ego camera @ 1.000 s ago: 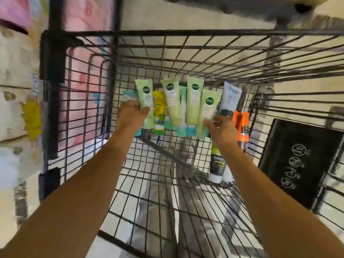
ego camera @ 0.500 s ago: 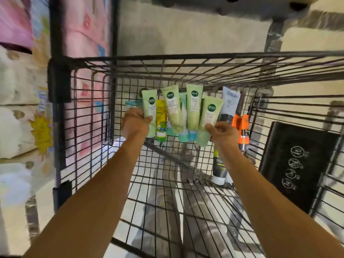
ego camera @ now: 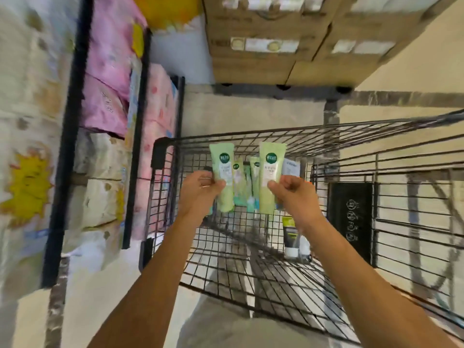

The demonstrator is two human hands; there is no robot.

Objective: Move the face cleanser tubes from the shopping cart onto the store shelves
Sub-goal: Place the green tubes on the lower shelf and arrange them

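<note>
My left hand (ego camera: pixel 200 189) and right hand (ego camera: pixel 292 190) each pinch a green tube (ego camera: pixel 223 177) (grip firm); I lift clear of the cart (ego camera: pixel 326 136) wires.

Single view, from a wide-angle camera worn on the person's head. It faces forward and steeply down into a black wire shopping cart (ego camera: pixel 238 259) just below. Both bare forearms rise from the bottom edge, close to the lens. At mid-frame the left hand (ego camera: pixel 200 194) grips a green face cleanser tube (ego camera: pixel 223 172) and the right hand (ego camera: pixel 293 194) grips a second green tube (ego camera: pixel 270 169). Store shelves (ego camera: pixel 67 146) curve down the left edge, and cardboard boxes (ego camera: pixel 251 59) fill the top. The edges are blurred.
</note>
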